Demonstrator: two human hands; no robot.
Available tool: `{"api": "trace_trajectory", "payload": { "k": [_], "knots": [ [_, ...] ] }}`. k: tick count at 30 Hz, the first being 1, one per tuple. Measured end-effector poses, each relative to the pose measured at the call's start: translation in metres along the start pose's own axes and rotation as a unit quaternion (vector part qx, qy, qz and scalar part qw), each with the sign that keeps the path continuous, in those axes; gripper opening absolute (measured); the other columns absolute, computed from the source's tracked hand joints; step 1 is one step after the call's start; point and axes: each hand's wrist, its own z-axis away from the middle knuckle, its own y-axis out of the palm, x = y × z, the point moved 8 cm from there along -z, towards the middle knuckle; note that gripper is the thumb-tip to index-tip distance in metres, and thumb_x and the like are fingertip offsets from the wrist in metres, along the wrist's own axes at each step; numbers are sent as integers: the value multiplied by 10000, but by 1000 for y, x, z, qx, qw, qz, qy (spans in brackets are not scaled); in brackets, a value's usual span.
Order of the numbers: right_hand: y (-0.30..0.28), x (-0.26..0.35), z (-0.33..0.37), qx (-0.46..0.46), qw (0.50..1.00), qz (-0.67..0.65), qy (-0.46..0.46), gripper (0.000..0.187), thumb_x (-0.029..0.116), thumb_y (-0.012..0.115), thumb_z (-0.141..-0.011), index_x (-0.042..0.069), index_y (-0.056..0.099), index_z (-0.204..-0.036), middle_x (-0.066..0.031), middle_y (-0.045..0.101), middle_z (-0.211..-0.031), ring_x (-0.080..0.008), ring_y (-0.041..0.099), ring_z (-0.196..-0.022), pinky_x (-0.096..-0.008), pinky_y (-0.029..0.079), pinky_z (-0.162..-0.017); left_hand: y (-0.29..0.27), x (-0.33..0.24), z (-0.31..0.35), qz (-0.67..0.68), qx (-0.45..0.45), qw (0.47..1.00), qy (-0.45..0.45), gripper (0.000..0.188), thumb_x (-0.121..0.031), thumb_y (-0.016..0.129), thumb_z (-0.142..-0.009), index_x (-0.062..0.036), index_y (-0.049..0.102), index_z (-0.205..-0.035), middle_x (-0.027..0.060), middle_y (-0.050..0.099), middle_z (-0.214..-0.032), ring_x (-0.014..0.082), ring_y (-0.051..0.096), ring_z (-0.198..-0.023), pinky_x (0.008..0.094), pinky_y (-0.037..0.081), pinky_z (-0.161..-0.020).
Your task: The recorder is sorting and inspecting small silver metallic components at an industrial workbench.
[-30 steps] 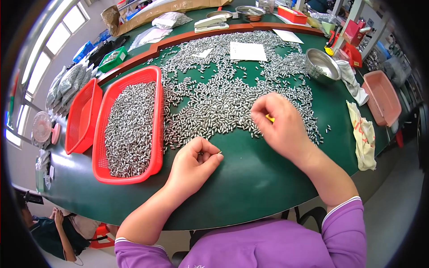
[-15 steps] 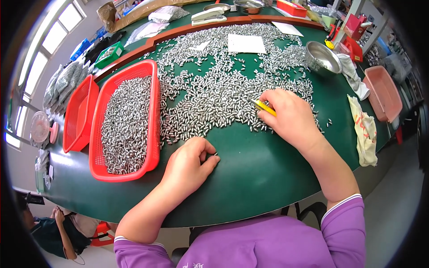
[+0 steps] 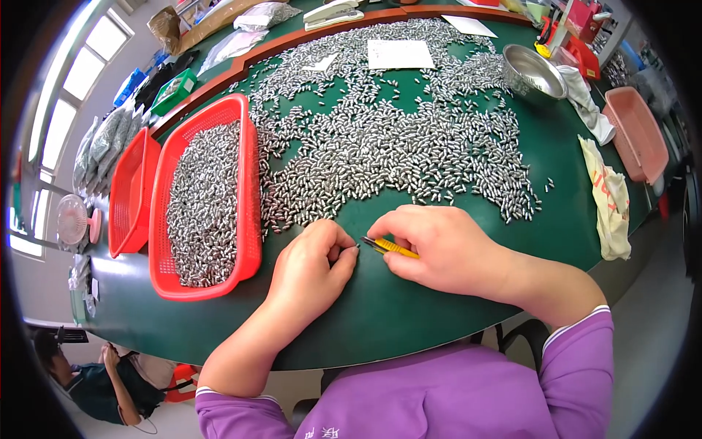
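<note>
A wide heap of several small silver metal pieces [image 3: 395, 146] covers the green table [image 3: 409, 314]. My right hand [image 3: 446, 245] grips a yellow-handled tool [image 3: 391, 247], its dark tip pointing left. My left hand [image 3: 314, 267] is closed in a loose fist right at that tip, fingertips pinched together; whatever small piece it holds is hidden by the fingers. Both hands rest on the bare green surface just in front of the heap.
A red basket [image 3: 252, 219] filled with the same metal pieces lies left of my hands, with a second red basket [image 3: 128, 197] beyond it. A steel bowl [image 3: 532, 69], a pink tray [image 3: 640, 132] and cloths [image 3: 607, 197] sit right. Another person [image 3: 88, 373] sits below left.
My right hand has drawn back from the heap toward me and left, bringing the yellow tool to my left hand. The left hand stayed nearly in place.
</note>
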Motion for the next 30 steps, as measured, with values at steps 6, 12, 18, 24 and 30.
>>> {"api": "trace_trajectory", "payload": {
  "k": [6, 12, 18, 24, 30],
  "knots": [
    [10, -1, 3, 3, 1000, 7, -5, 192, 144, 627, -811, 84, 625, -994, -79, 618, -865, -270, 634, -799, -396, 519, -695, 1, 0, 0, -13, -7, 1000, 5, 149, -71, 667, -804, -35, 523, -800, 93, 555, -732, 255, 562, -635, 377, 448, -583],
    [11, 1, 4, -11, 1000, -3, -15, 167, 142, 611, -813, 71, 606, -964, -97, 612, -872, -304, 633, -804, -425, 519, -697, 2, 0, 1, -17, -12, 1000, 3, 155, -75, 668, -809, -38, 518, -799, 91, 552, -729, 258, 558, -631, 383, 444, -580],
    [13, -6, -3, 28, 999, -30, 0, 178, 137, 617, -790, 62, 629, -951, -105, 638, -887, -320, 641, -812, -434, 520, -711, 1, -1, 1, -18, -12, 1000, 0, 151, -69, 668, -812, -37, 520, -807, 96, 555, -740, 265, 561, -639, 387, 446, -585],
    [10, -8, -9, 62, 997, -41, 14, 214, 142, 616, -769, 60, 649, -964, -108, 665, -935, -334, 645, -854, -437, 519, -749, 1, -2, -2, -19, -13, 1000, 2, 136, -44, 674, -808, -22, 540, -808, 80, 552, -729, 208, 539, -632, 339, 440, -581],
    [20, -11, -13, 87, 996, 18, 1, 196, 165, 589, -764, 73, 650, -926, -112, 660, -916, -334, 648, -852, -433, 527, -743, 6, 10, -3, 5, -27, 1000, 10, 121, -35, 680, -789, -18, 561, -796, 127, 561, -716, 256, 567, -629, 353, 461, -591]
  ]
}}
